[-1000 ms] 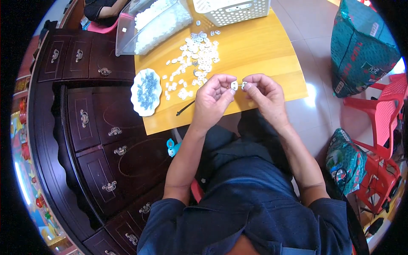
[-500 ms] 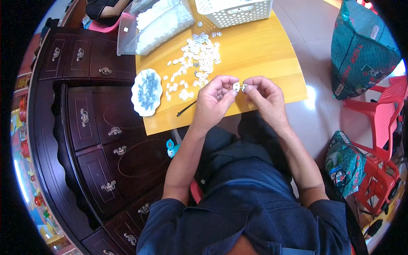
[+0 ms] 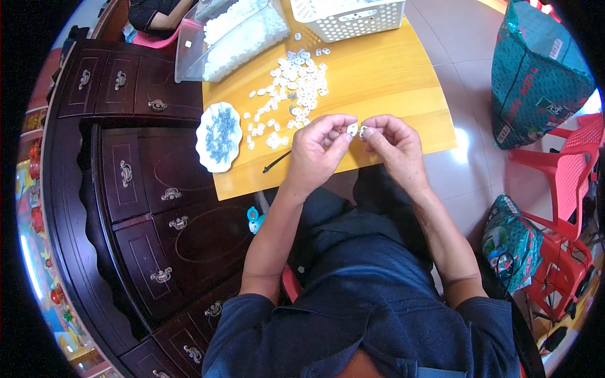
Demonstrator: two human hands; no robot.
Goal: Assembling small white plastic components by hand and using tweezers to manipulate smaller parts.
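My left hand [image 3: 318, 151] pinches a small white plastic piece [image 3: 352, 129] between thumb and fingers, just above the near edge of a yellow wooden table [image 3: 403, 75]. My right hand [image 3: 394, 142] meets it fingertip to fingertip and holds another small white piece [image 3: 363, 131] against the first. Beyond the hands, a loose pile of white pieces [image 3: 291, 88] is scattered on the table. To the left, a scalloped white dish [image 3: 218, 136] with several small blue parts rests on the table's corner. A thin dark tool [image 3: 276, 162] lies by my left hand.
A clear plastic tub [image 3: 233, 34] of white pieces and a white perforated basket [image 3: 350, 16] stand at the table's far side. A dark wooden cabinet with drawers [image 3: 135, 189] runs along the left. Green bags [image 3: 535, 75] and red plastic chairs [image 3: 561, 183] stand at the right.
Both hands have stayed together at the table's near edge; the fingers have shifted slightly around the small white pieces.
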